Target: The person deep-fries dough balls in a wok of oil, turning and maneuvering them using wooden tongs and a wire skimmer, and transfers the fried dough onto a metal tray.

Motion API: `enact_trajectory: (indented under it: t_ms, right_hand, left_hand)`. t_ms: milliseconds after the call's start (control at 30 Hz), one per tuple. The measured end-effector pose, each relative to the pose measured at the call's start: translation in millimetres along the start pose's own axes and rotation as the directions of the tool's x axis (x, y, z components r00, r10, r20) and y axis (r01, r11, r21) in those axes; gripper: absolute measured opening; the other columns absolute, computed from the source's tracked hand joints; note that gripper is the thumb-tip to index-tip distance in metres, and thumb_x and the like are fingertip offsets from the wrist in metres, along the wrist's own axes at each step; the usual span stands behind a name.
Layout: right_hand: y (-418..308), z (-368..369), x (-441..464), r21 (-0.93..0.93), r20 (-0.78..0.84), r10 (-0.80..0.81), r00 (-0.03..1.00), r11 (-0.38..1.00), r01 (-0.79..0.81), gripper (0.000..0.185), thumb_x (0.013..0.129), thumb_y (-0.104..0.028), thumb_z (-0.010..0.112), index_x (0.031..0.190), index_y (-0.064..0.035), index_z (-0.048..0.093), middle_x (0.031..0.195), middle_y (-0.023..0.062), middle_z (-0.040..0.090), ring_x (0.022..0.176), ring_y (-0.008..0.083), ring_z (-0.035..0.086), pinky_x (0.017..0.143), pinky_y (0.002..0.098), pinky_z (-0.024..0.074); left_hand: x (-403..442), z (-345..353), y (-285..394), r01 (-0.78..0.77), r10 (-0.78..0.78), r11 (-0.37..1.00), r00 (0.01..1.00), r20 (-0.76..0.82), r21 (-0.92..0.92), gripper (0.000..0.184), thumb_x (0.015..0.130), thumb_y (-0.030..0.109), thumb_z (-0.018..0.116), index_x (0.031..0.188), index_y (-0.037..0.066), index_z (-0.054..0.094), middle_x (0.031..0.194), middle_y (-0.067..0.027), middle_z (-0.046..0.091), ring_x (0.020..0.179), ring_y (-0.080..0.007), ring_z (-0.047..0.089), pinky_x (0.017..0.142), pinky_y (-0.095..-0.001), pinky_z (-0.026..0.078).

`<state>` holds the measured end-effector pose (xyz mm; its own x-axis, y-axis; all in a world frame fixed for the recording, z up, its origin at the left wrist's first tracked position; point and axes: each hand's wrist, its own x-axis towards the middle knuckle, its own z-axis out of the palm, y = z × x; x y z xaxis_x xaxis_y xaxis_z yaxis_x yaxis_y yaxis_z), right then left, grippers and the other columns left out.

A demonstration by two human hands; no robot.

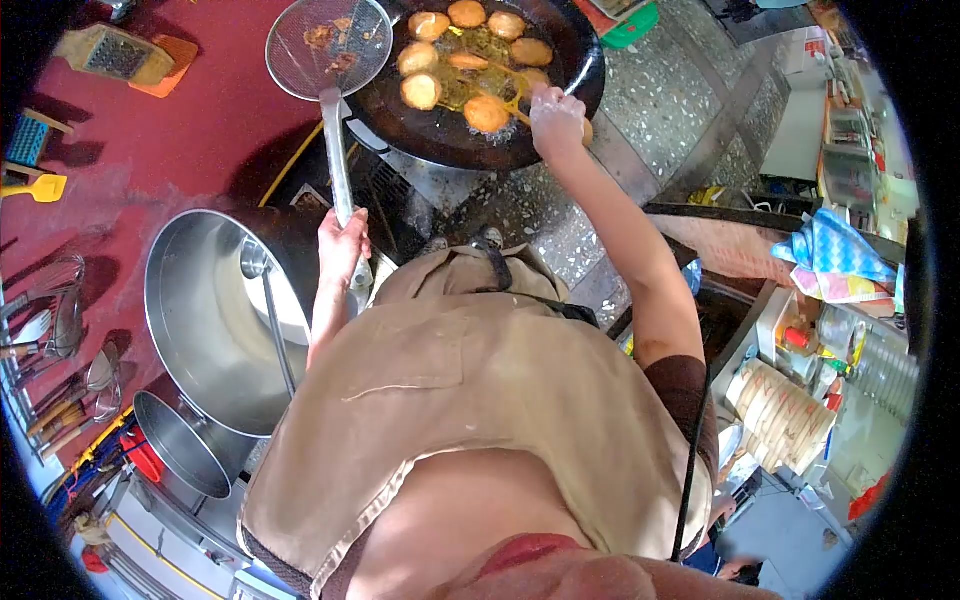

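Note:
My left hand (343, 245) is closed round the long metal handle of a round mesh skimmer (330, 42). Some brown crumbs lie in its mesh bowl, which is held beside the rim of a large dark wok (375, 115). In the wok's oil, several golden-brown fried rounds (421, 92) float mostly in a ring. Over the wok's right side, my right hand (558, 125) grips a thin yellow utensil (515, 95) whose exact kind I cannot make out. Its head reaches in among the rounds.
A big steel pot (205, 300) with a ladle (255, 262) in it stands at left, above a smaller pan (180, 440). Graters (120, 55) and a yellow spatula (45, 187) are on the red surface. Stacked round steamers (780, 415) are at right. Another person is partly visible lower right.

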<state>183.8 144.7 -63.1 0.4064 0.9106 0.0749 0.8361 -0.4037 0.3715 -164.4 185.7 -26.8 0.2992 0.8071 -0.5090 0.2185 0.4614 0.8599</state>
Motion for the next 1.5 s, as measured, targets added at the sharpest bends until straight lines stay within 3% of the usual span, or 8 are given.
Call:
enact_trajectory:
  t_ms: [167, 267, 400, 900, 1100, 1233, 1300, 1500]
  right_hand:
    - [20.5, -29.3, -19.9, 0.036, 0.053, -0.001, 0.999, 0.999, -0.001, 0.056, 0.070, -0.025, 0.066, 0.116, -0.0019, 0.045, 0.098, 0.0132, 0.055, 0.082, 0.0298, 0.058, 0.068, 0.0422, 0.0453]
    - [40.1, -50.0, -32.7, 0.340, 0.304, 0.122, 0.945, 0.912, -0.228, 0.083, 0.062, -0.043, 0.073, 0.124, 0.0010, 0.038, 0.103, 0.0157, 0.055, 0.092, 0.0334, 0.059, 0.079, 0.0403, 0.0480]
    - [67.0, -51.3, -63.9, 0.466, 0.343, 0.157, 0.926, 0.827, -0.313, 0.088, 0.063, -0.048, 0.071, 0.125, 0.0026, 0.035, 0.110, 0.0215, 0.053, 0.098, 0.0361, 0.056, 0.082, 0.0408, 0.0469]
    - [-9.3, -48.8, -81.7, 0.187, 0.288, -0.006, 0.958, 0.981, -0.050, 0.065, 0.066, -0.022, 0.066, 0.120, 0.0033, 0.042, 0.106, 0.0178, 0.054, 0.091, 0.0328, 0.057, 0.076, 0.0405, 0.0457]
    - [18.4, -39.8, -61.3, 0.415, 0.515, -0.013, 0.857, 0.878, -0.236, 0.058, 0.063, -0.039, 0.070, 0.105, -0.0019, 0.058, 0.096, 0.0131, 0.062, 0.090, 0.0260, 0.062, 0.076, 0.0345, 0.0489]
    - [51.9, -15.8, -69.6, 0.685, 0.637, -0.130, 0.760, 0.548, -0.480, 0.058, 0.058, -0.045, 0.073, 0.094, -0.0005, 0.066, 0.084, 0.0139, 0.065, 0.075, 0.0269, 0.064, 0.069, 0.0348, 0.0483]
    - [62.8, -16.8, -81.8, 0.687, 0.725, -0.239, 0.646, 0.188, -0.702, 0.054, 0.066, -0.041, 0.072, 0.099, 0.0009, 0.063, 0.081, 0.0109, 0.064, 0.070, 0.0207, 0.062, 0.062, 0.0320, 0.0484]
    - [62.0, -47.7, -99.0, 0.619, 0.650, -0.348, 0.676, -0.274, -0.736, 0.044, 0.080, -0.032, 0.063, 0.106, 0.0020, 0.054, 0.083, 0.0079, 0.061, 0.061, 0.0133, 0.058, 0.052, 0.0252, 0.0474]
  left_hand:
    - [3.9, -5.8, -4.4, 0.006, -0.006, 1.000, 1.000, -0.004, -0.004, 0.013, 0.084, 0.013, 0.055, 0.087, 0.003, 0.048, 0.060, -0.0001, 0.046, 0.041, -0.0083, 0.042, 0.037, -0.0223, 0.036]
    - [6.0, -6.0, -6.3, 0.022, -0.022, 1.000, 1.000, -0.005, 0.020, 0.012, 0.084, 0.013, 0.055, 0.087, 0.003, 0.048, 0.060, -0.0002, 0.046, 0.041, -0.0084, 0.042, 0.038, -0.0223, 0.036]
    - [4.7, -7.2, -12.1, 0.026, -0.025, 0.998, 1.000, -0.011, 0.059, 0.013, 0.084, 0.013, 0.055, 0.086, 0.003, 0.048, 0.059, -0.0006, 0.047, 0.041, -0.0086, 0.043, 0.038, -0.0229, 0.037]
    - [9.5, 1.8, -13.7, -0.045, 0.040, 0.995, 0.997, 0.060, 0.086, 0.016, 0.084, 0.015, 0.057, 0.087, 0.002, 0.048, 0.056, 0.0001, 0.047, 0.041, -0.0085, 0.044, 0.037, -0.0234, 0.038]
    - [0.2, 8.4, -12.0, 0.011, -0.016, 0.998, 0.995, 0.096, 0.055, 0.014, 0.084, 0.015, 0.058, 0.086, 0.005, 0.048, 0.056, 0.0011, 0.047, 0.041, -0.0075, 0.043, 0.038, -0.0233, 0.037]
    - [-3.9, 9.3, -10.9, 0.003, -0.010, 0.998, 0.993, 0.114, 0.066, 0.015, 0.083, 0.014, 0.058, 0.085, 0.003, 0.047, 0.056, 0.0007, 0.047, 0.042, -0.0081, 0.044, 0.037, -0.0237, 0.038]
    - [-3.4, 9.4, -10.9, -0.005, -0.006, 0.996, 0.993, 0.119, 0.088, 0.015, 0.083, 0.013, 0.057, 0.085, 0.002, 0.047, 0.056, 0.0004, 0.047, 0.041, -0.0083, 0.044, 0.037, -0.0239, 0.038]
    - [-7.7, 13.4, -9.1, 0.000, -0.029, 0.984, 0.987, 0.159, 0.176, 0.014, 0.083, 0.012, 0.056, 0.085, 0.001, 0.047, 0.056, -0.0005, 0.047, 0.043, -0.0092, 0.045, 0.038, -0.0246, 0.038]
